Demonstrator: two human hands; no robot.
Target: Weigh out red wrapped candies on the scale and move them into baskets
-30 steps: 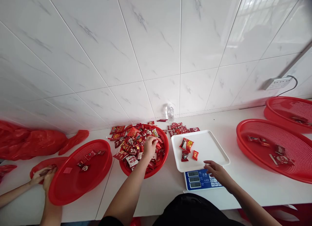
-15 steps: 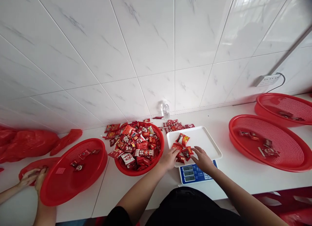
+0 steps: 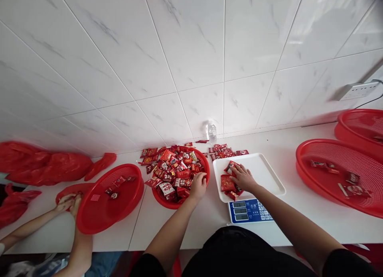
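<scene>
My left hand (image 3: 198, 186) is at the right rim of a red basket (image 3: 207, 165) heaped with small red snack packets (image 3: 176, 171). Its fingers are curled together, and whatever they may hold is hidden. Over the white tray (image 3: 269, 171) of a blue-fronted weighing scale (image 3: 254, 210) lies my right hand (image 3: 243, 178), fingers spread and touching a red packet (image 3: 230, 167). More packets (image 3: 228, 183) rest beside and below that hand on the tray's left side.
Loose packets (image 3: 221, 151) and a clear plastic bottle (image 3: 212, 133) lie near the wall. Red baskets (image 3: 302, 165) stand at the right, another basket (image 3: 86, 225) at the left. Beyond it, a co-worker's hands (image 3: 70, 203) are at a red bag (image 3: 64, 189).
My left hand has left the tray and moved left to the heaped basket. My right hand has shifted up and left onto the packets. The view has turned slightly.
</scene>
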